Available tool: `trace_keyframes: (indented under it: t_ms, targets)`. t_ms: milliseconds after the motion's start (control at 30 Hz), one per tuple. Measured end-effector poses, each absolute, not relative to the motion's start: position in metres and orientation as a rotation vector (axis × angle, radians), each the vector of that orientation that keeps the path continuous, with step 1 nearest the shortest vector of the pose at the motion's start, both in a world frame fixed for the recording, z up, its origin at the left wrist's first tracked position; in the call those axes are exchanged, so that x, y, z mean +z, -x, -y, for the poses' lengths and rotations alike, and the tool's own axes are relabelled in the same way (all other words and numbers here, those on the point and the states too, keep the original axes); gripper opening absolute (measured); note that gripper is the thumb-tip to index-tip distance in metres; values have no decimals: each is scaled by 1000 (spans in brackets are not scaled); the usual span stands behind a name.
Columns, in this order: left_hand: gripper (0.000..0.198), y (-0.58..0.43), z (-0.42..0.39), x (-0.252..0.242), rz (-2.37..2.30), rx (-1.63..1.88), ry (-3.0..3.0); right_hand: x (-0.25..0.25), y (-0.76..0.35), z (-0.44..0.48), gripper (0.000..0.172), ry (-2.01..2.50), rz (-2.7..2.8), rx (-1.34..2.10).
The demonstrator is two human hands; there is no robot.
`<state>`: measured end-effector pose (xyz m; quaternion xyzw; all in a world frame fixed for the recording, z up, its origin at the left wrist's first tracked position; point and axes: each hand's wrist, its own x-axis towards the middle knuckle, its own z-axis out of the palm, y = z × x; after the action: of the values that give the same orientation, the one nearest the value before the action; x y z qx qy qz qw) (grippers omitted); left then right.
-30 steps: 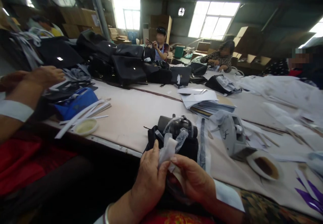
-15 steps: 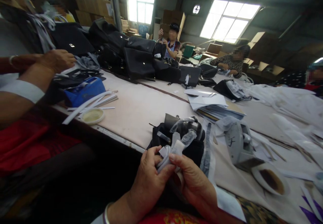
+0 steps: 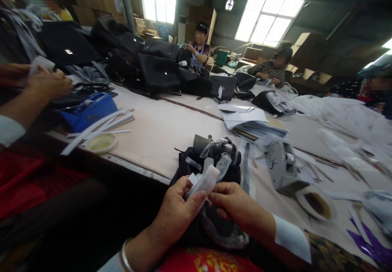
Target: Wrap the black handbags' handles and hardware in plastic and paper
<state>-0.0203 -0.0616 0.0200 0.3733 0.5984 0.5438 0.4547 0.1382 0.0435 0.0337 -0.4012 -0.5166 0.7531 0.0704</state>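
My left hand (image 3: 174, 208) is closed around a strap wrapped in white foam sheet (image 3: 206, 180), with the thumb pressed along it. The fingers of my right hand (image 3: 237, 202) pinch the edge of that white wrap from the right side. Under and behind both hands lies a black bag (image 3: 183, 168), partly covered by them. Clear plastic film (image 3: 225, 163) covers some of its straps, and a loop in plastic hangs down below my right hand. A grey rolled piece (image 3: 200, 143) tops the bag.
A grey tape dispenser (image 3: 277, 166) and an oval dish with brown contents (image 3: 315, 202) stand on the right. Stacked papers (image 3: 245, 119) lie beyond the bag. At left are a round pale dish (image 3: 101, 142), a blue container (image 3: 88, 112) and a co-worker's hands (image 3: 45, 82). Black bags (image 3: 159, 72) are piled behind.
The white wrap now points up and rightward, with more of it showing. My right hand has shifted to its right edge. The view has turned slightly right. The left co-worker's hands now hold something white.
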Motion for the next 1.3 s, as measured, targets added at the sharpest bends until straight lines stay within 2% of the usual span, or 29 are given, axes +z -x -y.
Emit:
trace_keyframes:
  t_ms: [200, 367, 433, 533, 600, 667, 800, 900, 1100, 1300]
  targets:
    - [42, 22, 62, 16, -1512, 1255, -883, 31, -124, -45, 42, 1237, 1594, 2210]
    - [44, 20, 58, 14, -1369, 1298, -698, 34, -128, -51, 32, 1203, 1895, 2095]
    - [45, 20, 57, 13, -1335, 1302, -635, 36, -134, -49, 25, 1163, 2126, 1850]
    - [44, 19, 56, 11, -1345, 1301, -619, 41, -140, -44, 31, 1050, 2494, 1298]
    - [44, 19, 55, 9, -1357, 1299, -640, 42, -140, -40, 21, 1026, 2637, 997]
    - [44, 19, 55, 8, -1363, 1303, -650, 40, -137, -37, 14, 997, 2705, 807]
    - [44, 18, 55, 8, -1389, 1321, -668, 32, -133, -36, 17, 882, 2731, 664]
    - [45, 19, 56, 7, -1417, 1321, -657, 29, -132, -39, 19, 821, 2664, 717]
    - [47, 18, 56, 9, -1300, 1347, -529, 31, -131, -44, 13, 951, 2375, 1271]
    - [47, 17, 56, 9, -1328, 1326, -506, 48, -154, -43, 42, 1122, 2029, 1864]
